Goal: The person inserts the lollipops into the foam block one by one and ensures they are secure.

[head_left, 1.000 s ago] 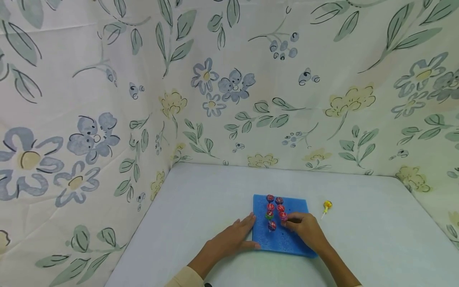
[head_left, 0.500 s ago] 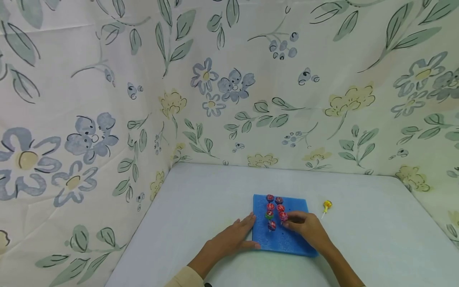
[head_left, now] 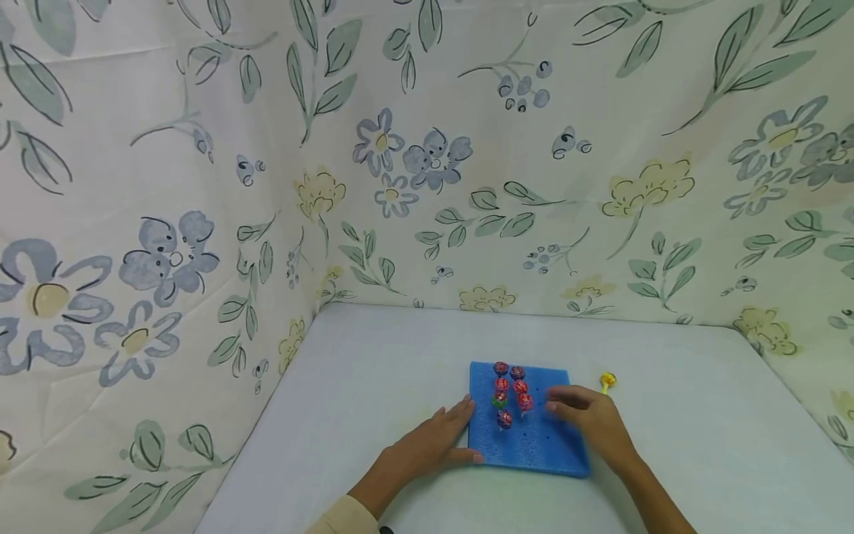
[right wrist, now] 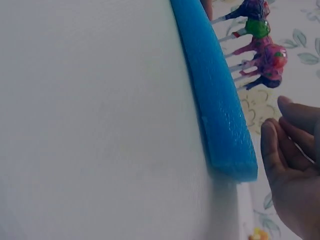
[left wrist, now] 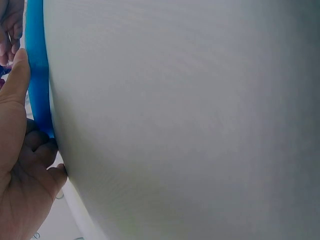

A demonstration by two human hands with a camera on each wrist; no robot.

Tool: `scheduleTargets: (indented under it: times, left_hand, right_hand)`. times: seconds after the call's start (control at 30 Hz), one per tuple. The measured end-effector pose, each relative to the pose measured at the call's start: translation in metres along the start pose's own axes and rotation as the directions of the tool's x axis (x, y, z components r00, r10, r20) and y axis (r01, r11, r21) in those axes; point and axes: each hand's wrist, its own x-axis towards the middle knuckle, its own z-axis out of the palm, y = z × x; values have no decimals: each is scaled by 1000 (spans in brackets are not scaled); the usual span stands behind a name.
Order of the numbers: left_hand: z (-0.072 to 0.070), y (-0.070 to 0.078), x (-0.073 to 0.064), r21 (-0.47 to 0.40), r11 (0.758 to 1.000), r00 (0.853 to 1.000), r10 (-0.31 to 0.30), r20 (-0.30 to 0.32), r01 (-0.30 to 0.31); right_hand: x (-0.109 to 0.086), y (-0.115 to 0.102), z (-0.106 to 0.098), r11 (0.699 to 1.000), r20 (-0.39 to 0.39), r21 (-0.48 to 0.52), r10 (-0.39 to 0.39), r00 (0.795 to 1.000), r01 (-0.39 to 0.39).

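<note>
Several wrapped lollipops stand upright by their sticks in a blue foam board (head_left: 527, 454), in two rows. A red one (head_left: 502, 385), a green one (head_left: 500, 400) and a dark one (head_left: 504, 420) are in the left row; a pink lollipop (head_left: 525, 401) is nearest in the right row. My left hand (head_left: 435, 437) rests along the board's left edge, fingers straight and thumb at the near corner. Over the board's right part hovers my right hand (head_left: 594, 421), holding nothing, thumb and fingertips apart in the right wrist view, clear of the lollipops (right wrist: 260, 42).
A yellow lollipop (head_left: 608, 380) lies on the white table (head_left: 694, 415) beyond my right hand, its stick partly covered by that hand. Small holes show in the board's surface. Floral fabric (head_left: 427, 245) hangs behind and to the left of the table.
My right hand has let go of the pink lollipop, which stays standing in the board, and has moved right toward the yellow one. My left hand has kept its place.
</note>
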Motion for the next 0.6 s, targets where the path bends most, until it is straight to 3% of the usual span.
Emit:
scheduleTargets:
  times: [0.17, 0.43, 0.6]
  left_hand:
    - [0, 0, 0, -1, 1000, 1000, 4, 1, -4]
    - [-2, 1, -1, -11, 1000, 1000, 13, 4, -13]
    - [0, 0, 0, -4, 1000, 1000, 9, -3, -9]
  right_hand:
    - [-2, 2, -7, 1000, -59, -7, 15, 998, -16]
    - [-1, 8, -24, 996, -120, -86, -13, 993, 2]
    - [2, 13, -35, 997, -158, -80, -34, 987, 22]
